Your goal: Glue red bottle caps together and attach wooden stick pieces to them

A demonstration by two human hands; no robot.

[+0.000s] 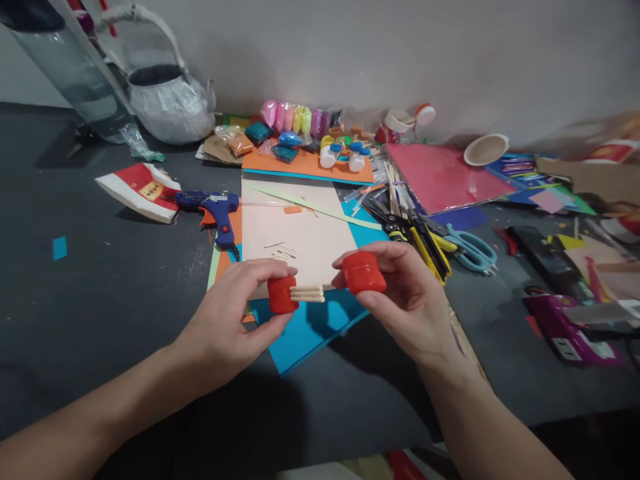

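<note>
Between the thumb and fingers of my left hand (235, 310) is a small red cap (280, 295). Several short wooden sticks (307, 293) stick out from its right side, pointing toward my other hand. My right hand (400, 287) grips a second red piece (364, 272), rounded and glossy, with a seam across it; it looks like one or two caps together. A gap separates this piece from the stick ends. Beneath both hands lie a pale sheet (300, 227) and blue sheets (320, 327). A few loose sticks (285, 252) rest on the pale sheet.
A blue glue gun (215, 210) lies left, beside a red-and-white paper piece (145, 190). Bagged clay (300, 120), a foil-covered kettle (167, 100) and a water bottle (70, 67) stand behind. Scissors (470, 247), cutters (425, 240) and a purple box (565, 327) are on the right.
</note>
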